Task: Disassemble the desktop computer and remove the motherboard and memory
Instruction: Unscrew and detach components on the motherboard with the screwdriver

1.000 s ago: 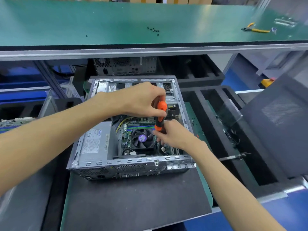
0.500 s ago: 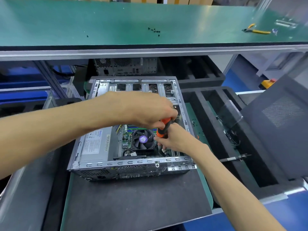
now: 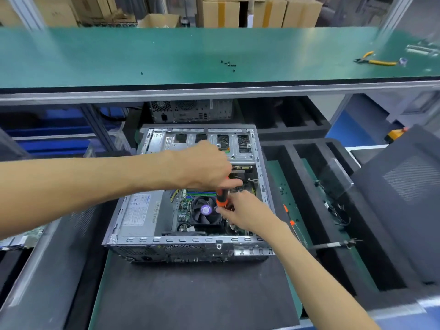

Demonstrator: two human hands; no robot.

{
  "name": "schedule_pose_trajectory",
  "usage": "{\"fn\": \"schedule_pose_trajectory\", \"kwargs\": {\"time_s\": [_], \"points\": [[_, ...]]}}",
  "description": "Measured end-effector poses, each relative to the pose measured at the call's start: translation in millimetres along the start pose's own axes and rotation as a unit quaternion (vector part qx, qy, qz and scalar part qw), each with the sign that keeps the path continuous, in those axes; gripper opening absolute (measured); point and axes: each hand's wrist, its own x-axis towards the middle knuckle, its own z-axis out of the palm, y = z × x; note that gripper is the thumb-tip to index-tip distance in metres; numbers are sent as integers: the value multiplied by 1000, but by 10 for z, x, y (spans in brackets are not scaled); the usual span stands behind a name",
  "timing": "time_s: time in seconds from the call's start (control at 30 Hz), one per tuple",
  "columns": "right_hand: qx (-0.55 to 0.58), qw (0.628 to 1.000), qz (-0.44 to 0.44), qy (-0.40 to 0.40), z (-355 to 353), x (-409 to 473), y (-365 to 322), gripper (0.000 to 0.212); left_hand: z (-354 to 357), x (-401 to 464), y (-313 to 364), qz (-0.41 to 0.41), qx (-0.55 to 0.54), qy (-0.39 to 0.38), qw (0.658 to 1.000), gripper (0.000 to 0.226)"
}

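In the head view, the open computer case [image 3: 190,241] lies on its side on a dark mat [image 3: 190,294], near the mat's far edge. The motherboard [image 3: 184,206] is inside the case, beside the grey power supply [image 3: 140,213], with the cooler fan [image 3: 206,210] on top of it. The left hand [image 3: 204,166] reaches across the case and grips the top of an orange screwdriver [image 3: 222,197], fingers curled around the handle. The right hand [image 3: 242,213] pinches the lower part of the screwdriver near the fan, as if to guide the tip; the tip itself is hidden.

I judge the step to be loosening a screw close to the fan. The next move calls for keeping the tip seated and upright while the left hand turns.

Compared with half a second ago, the left hand is further over the handle, the screwdriver stands straighter, and the camera looks higher, so cardboard boxes [image 3: 262,10] behind the green shelf [image 3: 166,55] appear.
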Motion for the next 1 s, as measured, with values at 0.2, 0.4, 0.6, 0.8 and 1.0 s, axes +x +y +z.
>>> {"fn": "schedule_pose_trajectory", "kwargs": {"time_s": [0.2,0.4,0.6,0.8,1.0], "points": [[30,1000,-5,-1,-58,-31,6,33,-111,-101,47,89,-65,20,994,42],[9,1000,-14,18,-55,-68,-22,20,-149,-145,49,120,-93,-7,988,30],[64,997,-2,41,-70,-86,-16,21,-152,-111,134,34,-97,-15,995,42],[105,994,-1,13,-32,-44,-5,16,-171,-56,214,-40,-23,-19,999,52],[94,995,-9,14,-43,-56,27,15,-180,-170,257,120,-7,-32,992,29]]}}
